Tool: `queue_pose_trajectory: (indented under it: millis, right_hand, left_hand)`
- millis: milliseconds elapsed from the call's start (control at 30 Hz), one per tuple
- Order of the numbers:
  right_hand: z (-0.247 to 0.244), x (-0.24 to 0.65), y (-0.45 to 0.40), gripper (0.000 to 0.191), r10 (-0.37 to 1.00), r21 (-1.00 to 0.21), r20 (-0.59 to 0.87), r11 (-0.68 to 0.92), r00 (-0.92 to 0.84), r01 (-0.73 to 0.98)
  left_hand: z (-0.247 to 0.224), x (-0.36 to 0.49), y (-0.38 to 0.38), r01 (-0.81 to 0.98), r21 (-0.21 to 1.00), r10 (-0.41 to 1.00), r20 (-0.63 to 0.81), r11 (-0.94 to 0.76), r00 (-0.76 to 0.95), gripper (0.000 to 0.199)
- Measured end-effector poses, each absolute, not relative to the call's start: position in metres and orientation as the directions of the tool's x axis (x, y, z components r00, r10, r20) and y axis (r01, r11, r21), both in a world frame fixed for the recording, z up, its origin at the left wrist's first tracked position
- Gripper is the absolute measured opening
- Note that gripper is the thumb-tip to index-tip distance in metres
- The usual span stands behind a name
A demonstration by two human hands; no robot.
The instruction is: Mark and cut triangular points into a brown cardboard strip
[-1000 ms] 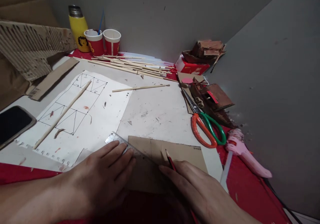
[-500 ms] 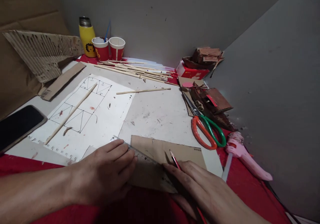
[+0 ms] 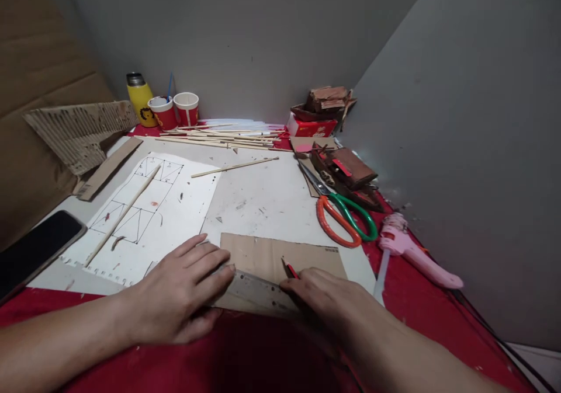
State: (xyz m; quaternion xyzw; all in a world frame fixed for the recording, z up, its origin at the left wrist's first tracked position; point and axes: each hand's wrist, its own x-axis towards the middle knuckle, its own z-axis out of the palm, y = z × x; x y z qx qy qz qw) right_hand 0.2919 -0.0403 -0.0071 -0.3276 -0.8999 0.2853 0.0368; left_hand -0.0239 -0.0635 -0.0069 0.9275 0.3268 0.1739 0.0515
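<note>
On the near side, over the red cloth (image 3: 245, 358), the two hands are set apart from each other. The left hand (image 3: 175, 291) is laid over one end of a metal ruler (image 3: 256, 283), its fingers on top; whether anything is pinched by its thumb cannot be told. In the right hand (image 3: 337, 299) a pencil (image 3: 289, 269) is gripped, its tip raised toward the far side, with the fingertips close to the ruler. The ruler is laid aslant on a piece of brown cardboard (image 3: 249, 250), near the edge of the white board (image 3: 263, 194). For good work, the ruler should be pressed down at two spread points, so that no swing is allowed, and fingertips should be drawn back from the edge in use. The pencil is best leaned at one steady angle against that edge and drawn lightly, since corrugated card is easily dented. Farther off, a drawn sheet (image 3: 193, 200) is crossed by a wooden stick (image 3: 127, 209), and scissors (image 3: 323, 190) are laid to the right. Beyond them, more sticks (image 3: 223, 136) are heaped before two paper cups (image 3: 187, 112) and a yellow bottle (image 3: 141, 101).
</note>
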Motion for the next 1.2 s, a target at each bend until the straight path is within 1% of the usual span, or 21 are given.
queue_pose_trajectory:
  millis: [67, 100, 133, 167, 200, 233, 300, 433, 600, 700, 733, 800, 867, 933, 1033, 1133, 1200]
  right_hand:
    - [-0.003, 0.288, -0.039, 0.023, 0.621, -0.520, -0.105, 0.632, -0.777, 0.575]
    - [-0.001, 0.287, -0.039, 0.021, 0.626, -0.503, -0.090, 0.643, -0.775, 0.577]
    - [0.001, 0.286, -0.038, 0.021, 0.632, -0.485, -0.073, 0.654, -0.772, 0.581]
    - [0.002, 0.286, -0.038, 0.023, 0.633, -0.471, -0.064, 0.662, -0.771, 0.583]
    - [0.004, 0.286, -0.038, 0.025, 0.634, -0.461, -0.065, 0.666, -0.770, 0.587]
    - [0.006, 0.286, -0.038, 0.026, 0.636, -0.452, -0.068, 0.667, -0.769, 0.592]
    - [0.009, 0.286, -0.037, 0.028, 0.639, -0.436, -0.079, 0.668, -0.765, 0.603]
    - [0.015, 0.284, -0.035, 0.012, 0.574, -0.455, -0.100, 0.700, -0.813, 0.550]
    - [0.025, 0.290, -0.029, 0.020, 0.448, -0.539, -0.042, 0.742, -0.893, 0.397]
    - [0.033, 0.300, -0.020, 0.025, 0.425, -0.599, 0.030, 0.732, -0.905, 0.324]
    - [0.034, 0.303, -0.016, 0.027, 0.449, -0.614, 0.066, 0.722, -0.891, 0.319]
    - [0.031, 0.305, -0.007, 0.031, 0.554, -0.633, 0.153, 0.691, -0.818, 0.349]
    - [0.021, 0.302, 0.003, 0.032, 0.687, -0.642, 0.252, 0.645, -0.681, 0.414]
    - [0.005, 0.296, 0.010, 0.031, 0.774, -0.642, 0.331, 0.604, -0.539, 0.473]
    - [-0.016, 0.286, 0.015, 0.028, 0.818, -0.635, 0.387, 0.571, -0.426, 0.520]
    - [-0.026, 0.280, 0.015, 0.026, 0.823, -0.627, 0.399, 0.567, -0.405, 0.534]
    - [-0.027, 0.277, 0.014, 0.027, 0.823, -0.624, 0.403, 0.567, -0.401, 0.538]
  left_hand:
    - [-0.008, -0.025, -0.063, 0.592, 0.268, 0.650, 0.313, -0.760, 0.693, 0.054]
    - [-0.008, -0.026, -0.062, 0.597, 0.318, 0.676, 0.329, -0.737, 0.660, 0.054]
    - [-0.008, -0.027, -0.060, 0.604, 0.393, 0.720, 0.338, -0.693, 0.606, 0.052]
    - [-0.008, -0.028, -0.058, 0.614, 0.476, 0.775, 0.331, -0.629, 0.538, 0.049]
    - [-0.007, -0.029, -0.055, 0.628, 0.572, 0.847, 0.305, -0.529, 0.435, 0.044]
    - [-0.007, -0.031, -0.051, 0.635, 0.664, 0.916, 0.236, -0.395, 0.324, 0.041]
    - [-0.005, -0.033, -0.044, 0.667, 0.690, 0.959, 0.175, -0.281, 0.223, 0.039]
    - [0.002, -0.030, -0.034, 0.742, 0.650, 0.984, 0.059, -0.164, 0.167, 0.038]
    - [0.009, -0.016, -0.033, 0.791, 0.596, 0.981, -0.030, -0.136, 0.191, 0.032]
    - [0.011, -0.013, -0.033, 0.793, 0.599, 0.979, -0.072, -0.109, 0.189, 0.030]
    - [0.011, -0.013, -0.033, 0.787, 0.610, 0.978, -0.089, -0.095, 0.188, 0.030]
    - [0.009, -0.014, -0.033, 0.759, 0.649, 0.977, -0.117, -0.061, 0.179, 0.029]
    - [0.008, -0.015, -0.034, 0.708, 0.706, 0.977, -0.135, -0.022, 0.165, 0.028]
    - [0.007, -0.015, -0.036, 0.633, 0.774, 0.979, -0.147, 0.023, 0.144, 0.029]
    - [0.008, -0.016, -0.044, 0.493, 0.863, 0.977, -0.186, 0.111, 0.107, 0.042]
    - [0.012, -0.018, -0.059, 0.354, 0.910, 0.965, -0.254, 0.218, 0.060, 0.057]
    - [0.017, -0.019, -0.072, 0.266, 0.917, 0.948, -0.316, 0.295, 0.038, 0.060]
